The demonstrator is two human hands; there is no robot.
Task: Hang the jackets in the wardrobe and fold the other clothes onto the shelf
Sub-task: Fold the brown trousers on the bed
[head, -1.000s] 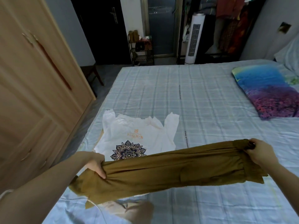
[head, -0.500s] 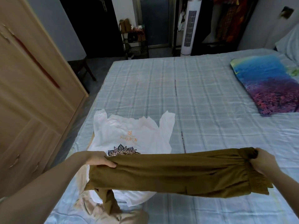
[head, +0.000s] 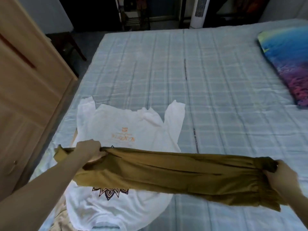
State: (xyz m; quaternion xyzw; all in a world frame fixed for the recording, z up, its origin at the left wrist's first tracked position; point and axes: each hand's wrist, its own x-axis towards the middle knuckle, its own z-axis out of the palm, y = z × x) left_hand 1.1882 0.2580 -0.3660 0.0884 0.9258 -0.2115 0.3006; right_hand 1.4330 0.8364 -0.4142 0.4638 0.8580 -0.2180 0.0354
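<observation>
the bed [head: 216,80], covered in a pale blue checked sheet, took up most of the view, with wide bare room across its middle and toward its far edge. a wooden wardrobe [head: 30,90] stood close along the bed's left edge, leaving only a narrow strip of floor between them. a colourful pillow [head: 286,64] lay at the right edge, well apart from the clothes. beyond the far edge stood a white tower fan [head: 199,12]. near the bed's near left corner a white t-shirt [head: 130,127] with a printed design lay spread flat, with some beige cloth [head: 63,219] showing under its near left side. above it, the olive-brown trousers [head: 166,170] were stretched out lengthwise between the two hands, hanging over the lower part of the t-shirt. the left hand [head: 90,149] had its fingers curled round one bunched end of the trousers, a short tail of cloth sticking out past it toward the left edge. the right hand [head: 281,175] gripped the other bunched end, near the near edge of the bed.
</observation>
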